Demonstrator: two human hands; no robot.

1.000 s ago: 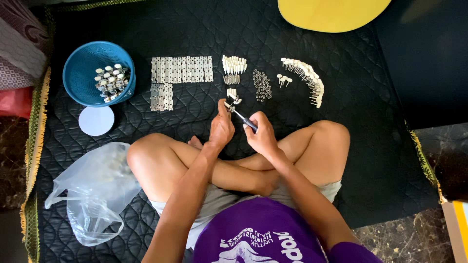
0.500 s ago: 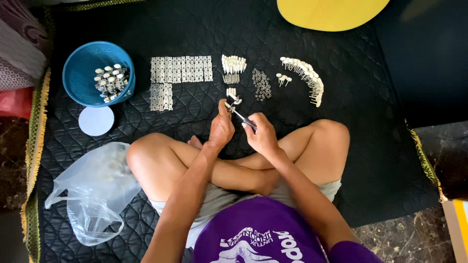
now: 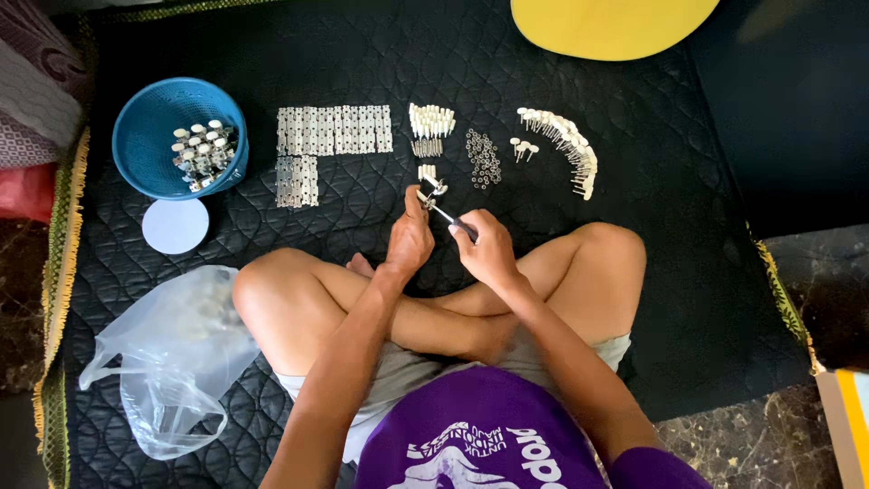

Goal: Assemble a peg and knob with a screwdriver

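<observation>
While blue basket holds metal pcs, both hands' fingers grip: L part, R screwdriver.

small part pinched by left fingers too tiny to identify (yellow board cropped).

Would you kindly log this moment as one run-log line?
left hand: pinches small metal part | right hand: grips screwdriver | tip at part

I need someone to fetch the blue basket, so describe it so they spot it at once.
On the black quilted mat, look to its far left edge. The blue basket sits there, above a white round lid. It is the only round blue container, holding small white-capped metal pieces.
</observation>
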